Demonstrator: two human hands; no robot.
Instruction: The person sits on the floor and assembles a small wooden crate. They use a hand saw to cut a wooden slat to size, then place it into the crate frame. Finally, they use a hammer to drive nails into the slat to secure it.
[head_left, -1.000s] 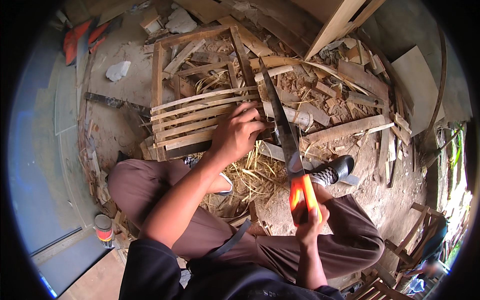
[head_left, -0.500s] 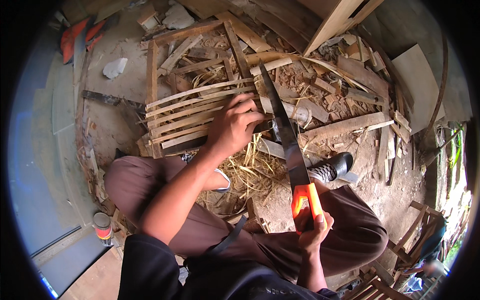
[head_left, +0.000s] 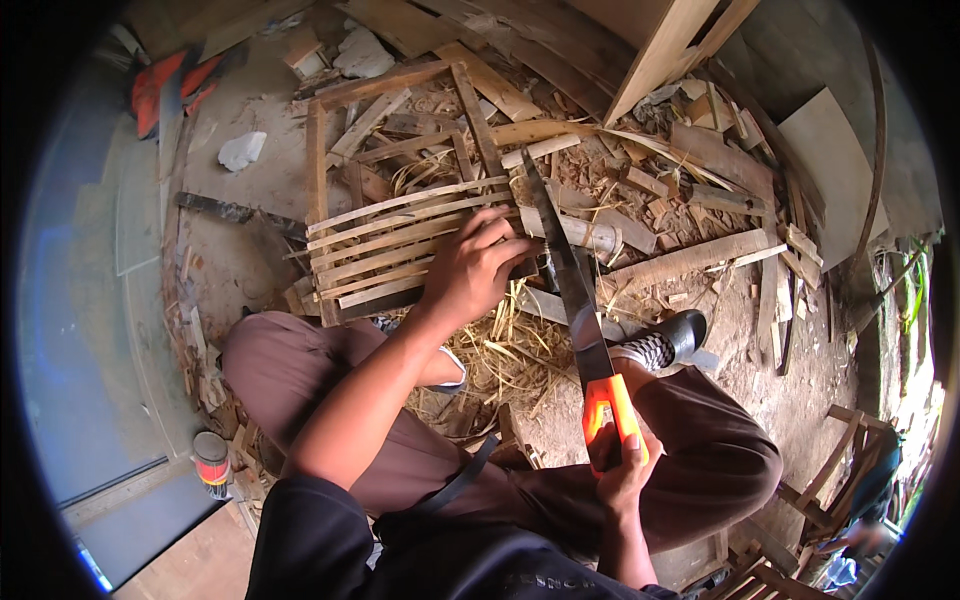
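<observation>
While the wooden frame (head_left: pixel 385 82) is sitting just left of centre in the upper half of the picture, its thin slats (head_left: pixel 378 246) are looking pretty light and springy to me, so I'm guessing they'd be cracking if anyone's leaning hard mid-span. The thicker side rails (head_left: pixel 317 160) are seeming way stiffer, so I'm favouring those for a hold. Near the middle, the left hand (head_left: pixel 468 268) is curling its fingers over the slats' right ends; what they're pinching isn't showing, so I can't tell. Just right of that, the handsaw (head_left: pixel 574 290) is slanting down from upper centre, its long blade seeming thin and whippy, so I'm voting handle only. Lower right, the right hand (head_left: pixel 626 468) is agreeing, fingers wrapping around the orange handle (head_left: pixel 625 404).
</observation>
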